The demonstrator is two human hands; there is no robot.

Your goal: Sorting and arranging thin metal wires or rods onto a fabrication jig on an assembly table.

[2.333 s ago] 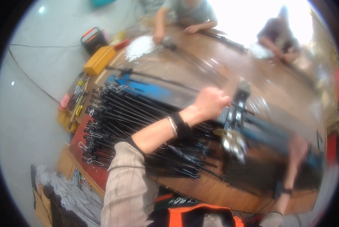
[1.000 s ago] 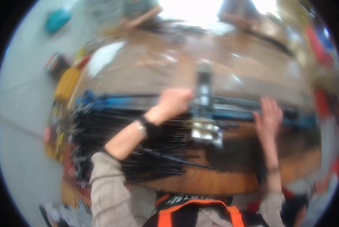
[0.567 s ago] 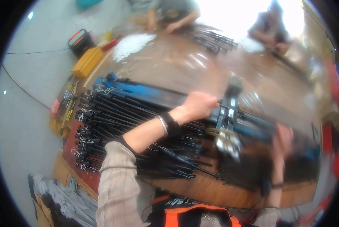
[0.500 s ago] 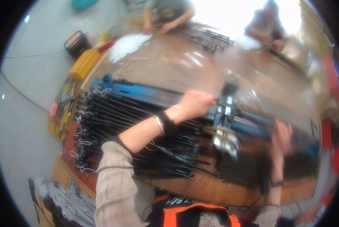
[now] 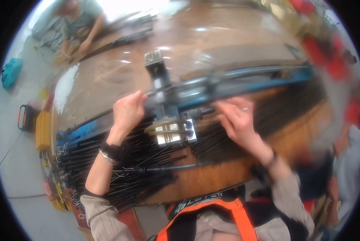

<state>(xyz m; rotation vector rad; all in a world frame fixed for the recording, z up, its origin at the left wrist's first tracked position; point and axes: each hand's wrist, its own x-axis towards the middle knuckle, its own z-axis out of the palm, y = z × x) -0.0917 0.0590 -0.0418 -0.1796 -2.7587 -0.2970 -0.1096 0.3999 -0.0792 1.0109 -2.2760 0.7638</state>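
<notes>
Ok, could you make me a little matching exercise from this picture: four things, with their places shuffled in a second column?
Things:
1. Soft teal bundle
2. Slim black rods, laid side by side
3. Shiny silver metal block
4. Bright orange fabric straps

Places:
A. Between the left hand and the right hand
B. At the picture's lower edge
C. On the grey floor, far left
D. Around and partly beneath the left forearm

Right pairs: 1-C, 2-D, 3-A, 4-B
</notes>
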